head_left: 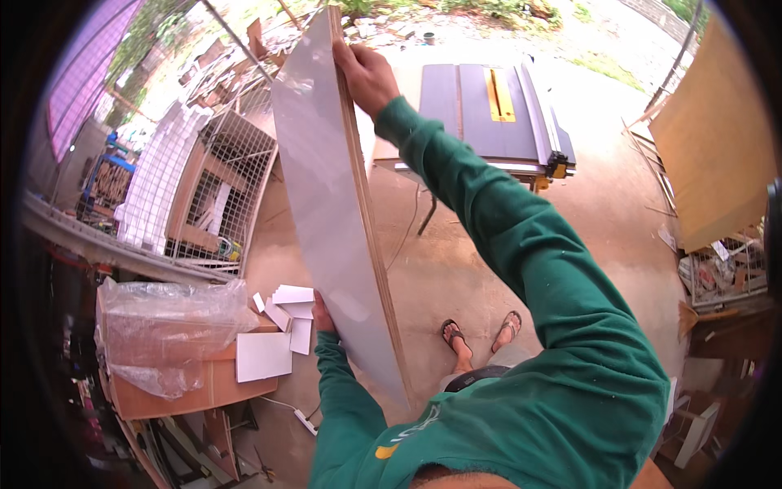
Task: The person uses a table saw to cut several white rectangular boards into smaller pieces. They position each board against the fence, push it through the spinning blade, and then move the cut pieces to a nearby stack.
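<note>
I hold a large white-faced wooden board (318,187) on edge and slightly tilted, its raw layered edge facing right. My right hand (366,77) grips that edge near the upper end, with the thumb and fingers wrapped over it. Lower down, my left hand (320,310) holds the opposite edge, partly hidden by the board. A table saw (489,122) with a yellow insert stands beyond the board, to the right of it.
At left are a wire cage (216,179) of scrap wood and a wooden bench (167,367) with plastic sheeting and white offcuts (265,357). A power strip (305,421) lies on the concrete floor (432,269). A tan sheet (713,122) stands at right.
</note>
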Demonstrator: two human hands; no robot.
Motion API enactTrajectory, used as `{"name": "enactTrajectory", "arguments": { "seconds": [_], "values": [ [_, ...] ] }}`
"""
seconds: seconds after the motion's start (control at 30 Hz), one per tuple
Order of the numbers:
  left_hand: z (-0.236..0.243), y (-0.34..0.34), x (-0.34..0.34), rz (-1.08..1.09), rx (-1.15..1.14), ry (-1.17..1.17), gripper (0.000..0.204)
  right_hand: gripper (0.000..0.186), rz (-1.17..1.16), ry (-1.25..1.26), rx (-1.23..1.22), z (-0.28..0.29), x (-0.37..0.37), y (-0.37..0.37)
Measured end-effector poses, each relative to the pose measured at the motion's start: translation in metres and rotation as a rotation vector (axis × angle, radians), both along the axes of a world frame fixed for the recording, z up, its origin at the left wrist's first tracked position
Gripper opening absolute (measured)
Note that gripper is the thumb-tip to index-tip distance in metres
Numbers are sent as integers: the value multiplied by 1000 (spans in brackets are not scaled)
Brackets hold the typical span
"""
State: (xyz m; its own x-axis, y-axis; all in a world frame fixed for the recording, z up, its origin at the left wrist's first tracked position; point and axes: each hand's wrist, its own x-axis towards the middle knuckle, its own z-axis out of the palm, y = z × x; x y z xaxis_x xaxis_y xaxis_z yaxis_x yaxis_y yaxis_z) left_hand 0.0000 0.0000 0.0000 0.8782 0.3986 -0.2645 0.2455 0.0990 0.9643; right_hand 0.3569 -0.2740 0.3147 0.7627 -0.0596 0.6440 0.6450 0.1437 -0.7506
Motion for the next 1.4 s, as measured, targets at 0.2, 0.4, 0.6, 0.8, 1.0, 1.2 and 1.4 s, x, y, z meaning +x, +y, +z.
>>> {"name": "enactTrajectory", "arguments": {
  "seconds": [0.2,0.4,0.6,0.8,1.0,1.2,1.4],
  "values": [
    [-43,-2,-3,232,-175,-205,73,48,370,92,115,54,-12,71],
    [-31,-13,5,469,-288,-281,79,46,583,196,-156,-44,-142,79],
    [-22,-12,19,578,-314,-437,79,36,839,369,-375,-169,-239,8],
    [-17,4,31,671,-438,-497,74,28,797,298,-476,-254,-292,-79],
    [-6,38,39,701,-170,-542,65,19,635,135,-1070,-385,-314,-178],
    [18,16,21,724,-84,-404,67,52,305,704,-655,-327,-209,-145],
    [0,-26,1,819,66,-46,75,51,419,731,-482,-238,-225,-53]
  ]
}}
